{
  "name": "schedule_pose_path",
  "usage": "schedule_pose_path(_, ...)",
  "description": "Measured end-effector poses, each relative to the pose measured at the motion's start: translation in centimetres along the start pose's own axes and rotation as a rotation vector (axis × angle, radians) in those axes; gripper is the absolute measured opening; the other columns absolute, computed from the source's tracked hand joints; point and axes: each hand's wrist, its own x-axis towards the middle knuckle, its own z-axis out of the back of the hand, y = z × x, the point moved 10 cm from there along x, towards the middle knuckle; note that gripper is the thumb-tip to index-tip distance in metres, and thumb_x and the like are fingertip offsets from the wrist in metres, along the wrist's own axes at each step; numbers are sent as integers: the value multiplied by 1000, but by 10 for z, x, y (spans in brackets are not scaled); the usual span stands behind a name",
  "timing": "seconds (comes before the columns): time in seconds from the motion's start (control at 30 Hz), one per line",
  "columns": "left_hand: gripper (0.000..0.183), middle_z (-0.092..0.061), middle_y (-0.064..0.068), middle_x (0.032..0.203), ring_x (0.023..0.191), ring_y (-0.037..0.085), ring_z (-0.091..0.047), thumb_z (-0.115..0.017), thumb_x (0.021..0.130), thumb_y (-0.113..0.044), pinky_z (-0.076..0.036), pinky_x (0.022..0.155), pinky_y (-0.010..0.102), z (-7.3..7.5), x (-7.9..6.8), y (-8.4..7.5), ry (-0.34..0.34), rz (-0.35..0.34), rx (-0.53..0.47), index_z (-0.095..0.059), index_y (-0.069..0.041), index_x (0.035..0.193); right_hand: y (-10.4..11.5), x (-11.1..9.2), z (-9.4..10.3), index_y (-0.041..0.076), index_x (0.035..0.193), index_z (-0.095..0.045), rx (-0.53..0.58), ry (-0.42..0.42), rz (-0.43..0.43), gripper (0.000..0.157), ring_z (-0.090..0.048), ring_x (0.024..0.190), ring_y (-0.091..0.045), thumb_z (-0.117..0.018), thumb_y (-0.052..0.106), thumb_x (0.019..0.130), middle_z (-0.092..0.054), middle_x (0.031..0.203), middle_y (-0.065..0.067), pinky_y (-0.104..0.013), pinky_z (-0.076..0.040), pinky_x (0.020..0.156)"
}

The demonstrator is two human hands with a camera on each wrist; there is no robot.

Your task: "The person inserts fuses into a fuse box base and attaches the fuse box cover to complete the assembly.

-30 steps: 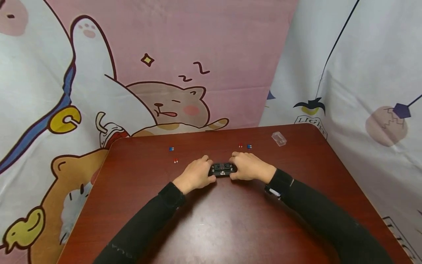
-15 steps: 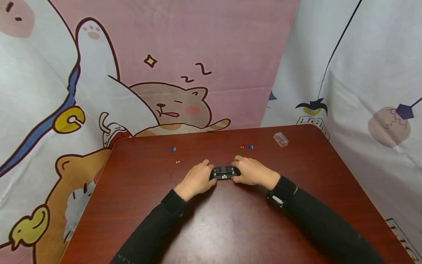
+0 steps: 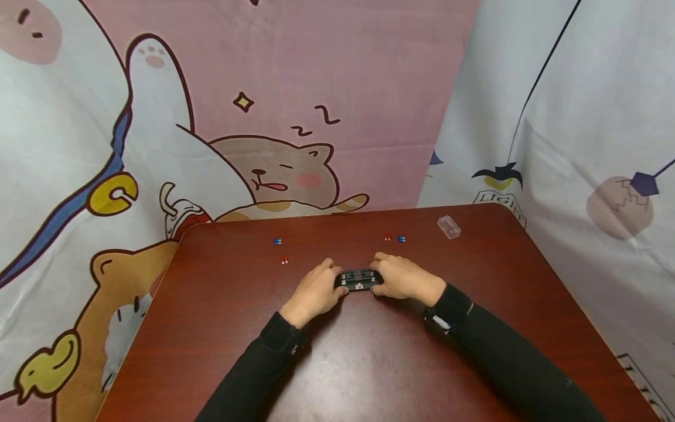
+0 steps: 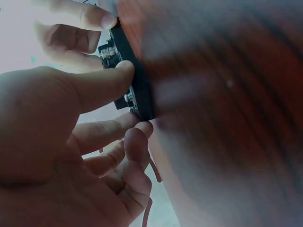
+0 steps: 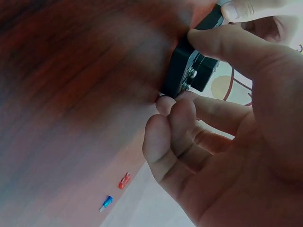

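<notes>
The block point(image 3: 358, 279) is held near the middle of the surface point(image 3: 327, 363), its left end pinched by the left grip point(image 3: 314, 291) and its right end by the right grip point(image 3: 406, 278). Its near long edge is touched by both thumbs; the middle of its top is left uncovered between them. Whether its base is rested fully on the wood cannot be told. Toward the far edge, the left blue piece point(image 3: 277, 241) and left red piece point(image 3: 285, 260) are set well apart from the right red piece point(image 3: 387, 237) and right blue piece point(image 3: 401, 238), which lie side by side. The box point(image 3: 449, 227) is placed near the far right corner. Wide room is left between the block and either side edge; the near stretch is crossed by the left sleeve point(image 3: 253, 363) and right sleeve point(image 3: 511, 346). The far edge is backed by printed cloth point(image 3: 369, 88).
</notes>
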Motion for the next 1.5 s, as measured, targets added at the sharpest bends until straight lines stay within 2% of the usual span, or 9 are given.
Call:
schedule_pose_path(0.23, 44, -64, 7, 122, 95, 20, -64, -83, 102, -31, -59, 87, 42, -1, -1, -3, -10, -2, 8, -73, -8, 138, 0, -2, 4, 6, 137, -75, 10, 33, 18, 49, -61, 89, -16, -86, 34, 98, -65, 118, -5, -39, -57, 84)
schedule_pose_path(0.37, 46, -65, 8, 125, 97, 23, -67, -82, 102, -32, -60, 87, 44, -3, -3, -3, -21, -8, 28, -73, -7, 140, -4, 2, 13, 8, 137, -77, -4, 71, 18, 42, -69, 104, -24, -80, 31, 103, -70, 129, -10, -48, -60, 95)
schedule_pose_path(0.47, 48, -65, 9, 128, 100, 26, -69, -82, 103, -31, -61, 88, 45, -3, -3, -3, -24, -12, 34, -72, -6, 142, -15, 10, 29, 9, 129, -81, -19, 16, -13, 29, -73, 108, -29, -73, 25, 107, -74, 131, -13, -50, -62, 92)
schedule_pose_path(0.63, 50, -65, 11, 132, 103, 27, -70, -81, 103, -29, -61, 89, 45, -1, -4, -2, -8, -11, 30, -70, -4, 146, -48, 29, 61, 9, 110, -85, -27, -139, -116, 20, -71, 85, -24, -66, 17, 108, -80, 111, -11, -42, -57, 71)
schedule_pose_path(0.73, 51, -66, 10, 133, 102, 25, -69, -81, 103, -29, -61, 89, 44, -1, -3, -1, 1, -2, 27, -70, -4, 146, -68, 41, 71, 9, 104, -85, -37, -176, -155, 19, -72, 84, -25, -68, 16, 107, -81, 105, -10, -44, -60, 72)
schedule_pose_path(0.83, 50, -66, 9, 132, 101, 23, -67, -81, 104, -30, -61, 91, 44, -2, -2, 1, 13, 14, 22, -70, -6, 146, -84, 50, 71, 8, 107, -85, -23, -166, -181, 18, -75, 90, -26, -70, 17, 106, -81, 109, -12, -47, -63, 78)
schedule_pose_path(1.07, 49, -65, 9, 133, 108, 27, -70, -80, 104, -32, -61, 97, 48, -6, -3, -1, 24, 12, 12, -70, -7, 146, -112, 61, 62, 8, 108, -85, 47, -103, -255, 18, -70, 89, -26, -71, 21, 106, -80, 108, -12, -46, -59, 83)
schedule_pose_path(1.3, 48, -66, 8, 130, 99, 23, -68, -81, 104, -33, -60, 90, 43, -4, -4, -1, 4, 0, 48, -72, -8, 144, -109, 68, 60, 11, 101, -86, 20, -77, -237, 18, -66, 84, -24, -73, 23, 106, -79, 98, -8, -42, -54, 77)
schedule_pose_path(1.5, 44, -66, 9, 122, 93, 23, -67, -83, 102, -31, -60, 86, 43, -2, -2, -5, -10, -31, 66, -74, -7, 138, -103, 70, 58, 11, 106, -87, -20, -68, -221, 17, -73, 93, -26, -75, 23, 105, -82, 108, -10, -47, -61, 83)
